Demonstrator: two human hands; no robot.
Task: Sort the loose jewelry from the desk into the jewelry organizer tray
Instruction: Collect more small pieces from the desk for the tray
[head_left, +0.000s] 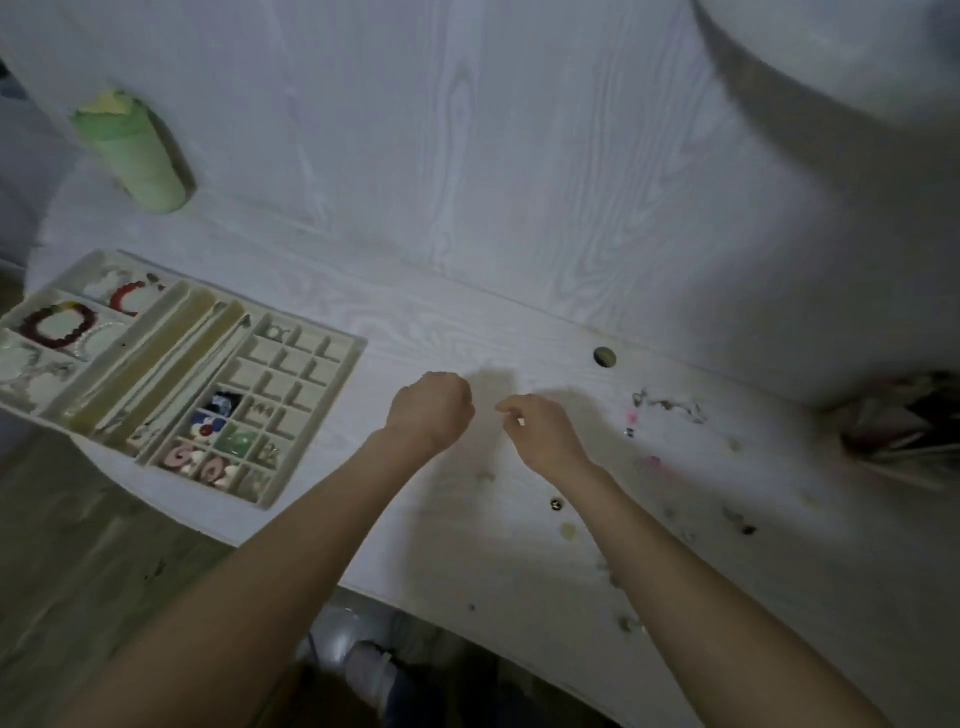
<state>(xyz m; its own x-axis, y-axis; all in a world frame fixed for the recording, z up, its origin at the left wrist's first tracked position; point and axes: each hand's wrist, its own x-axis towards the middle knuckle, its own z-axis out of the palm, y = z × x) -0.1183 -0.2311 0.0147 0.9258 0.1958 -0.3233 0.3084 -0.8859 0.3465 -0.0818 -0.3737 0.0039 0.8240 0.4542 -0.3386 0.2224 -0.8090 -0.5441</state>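
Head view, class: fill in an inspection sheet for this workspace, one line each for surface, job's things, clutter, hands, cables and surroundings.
Surface: white wood-grain desk with a round hole near its back edge.
Job's things: organizer tray at the left, partly filled, with a dark red bead bracelet in one compartment; loose jewelry scattered at the right.
Clutter: green cylinder container behind the tray.
Hands: left hand with fingers curled, contents hidden; right hand with fingers curled, a small pale speck at them, too blurred to identify.
Cables: nothing seen.
Surroundings: white wood-grain panel behind; floor below.
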